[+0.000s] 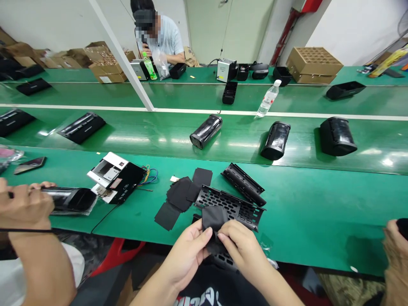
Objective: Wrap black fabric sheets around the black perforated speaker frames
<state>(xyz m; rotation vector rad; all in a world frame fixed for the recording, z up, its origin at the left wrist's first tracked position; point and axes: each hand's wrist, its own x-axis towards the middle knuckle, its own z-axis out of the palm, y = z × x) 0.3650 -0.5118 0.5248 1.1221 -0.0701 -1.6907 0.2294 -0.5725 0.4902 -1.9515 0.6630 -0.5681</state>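
My left hand (188,250) and my right hand (240,248) meet at the near edge of the green table, both pinching one black fabric piece (214,221) between thumb and fingers. Just behind it lies a black perforated plastic panel (229,206), partly under the fabric. A second perforated part (223,258) shows below my hands. Several loose black fabric pieces (180,195) lie to the left of the panel. A black ribbed housing half (244,185) rests to the right behind it.
A co-worker's hand (24,204) at the left holds a black housing (72,199); another hand (395,250) shows at the right edge. A white and black module with coloured wires (116,176) lies left. Black speaker bodies (205,131) and a water bottle (268,100) sit on the conveyor; a person sits opposite.
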